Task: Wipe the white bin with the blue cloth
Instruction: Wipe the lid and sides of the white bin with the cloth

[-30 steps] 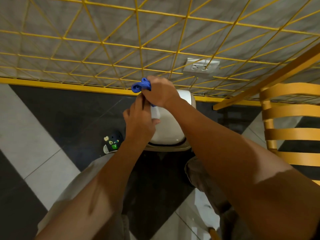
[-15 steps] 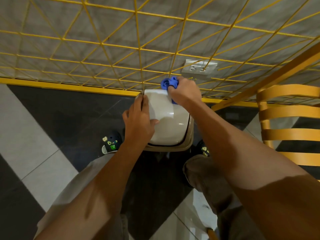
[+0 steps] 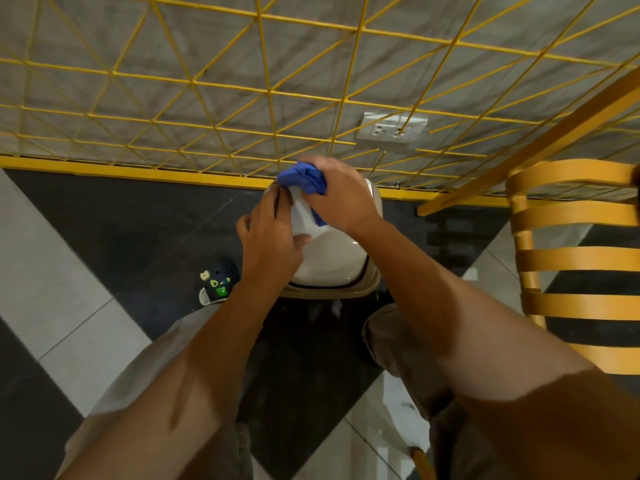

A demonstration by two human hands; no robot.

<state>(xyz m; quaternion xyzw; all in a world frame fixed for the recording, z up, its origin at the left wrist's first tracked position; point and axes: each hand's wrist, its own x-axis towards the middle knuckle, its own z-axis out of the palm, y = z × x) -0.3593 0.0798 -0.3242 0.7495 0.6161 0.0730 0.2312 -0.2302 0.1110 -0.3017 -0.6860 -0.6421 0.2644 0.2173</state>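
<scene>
Right hand presses the bunched blue cloth on the white bin, center of the frame.
Left hand lies flat on the lid, holding nothing; it should steady the bin while the cloth makes firm, overlapping strokes. The lid is glossy, its rim beige.

The white bin, glossy with a domed lid and a tan rim, is standing upright on the floor against the wall. The blue cloth, bunched into a wad, is pressing on its lid's far edge.
</scene>
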